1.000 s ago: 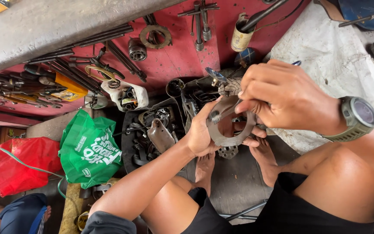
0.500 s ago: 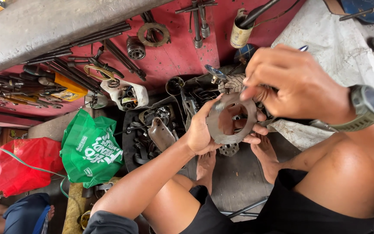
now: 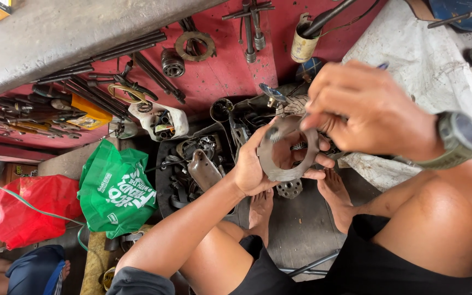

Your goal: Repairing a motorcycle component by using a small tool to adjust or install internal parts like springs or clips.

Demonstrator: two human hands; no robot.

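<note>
My left hand [image 3: 258,164] holds a flat, rusty metal ring plate [image 3: 279,164] from below, fingers curled under its rim. My right hand [image 3: 370,112], with a grey-green wristwatch [image 3: 457,139] on the wrist, hovers above the plate's upper right edge. Its fingers pinch a thin tool whose dark tip [image 3: 273,133] rests on the plate's top left. Most of that tool is hidden by the fingers. A small perforated metal disc [image 3: 289,188] lies on the floor under the plate, between my bare feet.
A black tray [image 3: 165,180] of greasy metal parts sits left of the plate. Wrenches, rods and a gear ring [image 3: 195,45] lie on the red surface behind. A green bag [image 3: 117,191] and red bag [image 3: 25,210] stand at left. White cloth [image 3: 427,65] covers the right.
My right hand has lifted and drifted right, away from the plate's centre. The left hand has kept the ring plate nearly in the same place.
</note>
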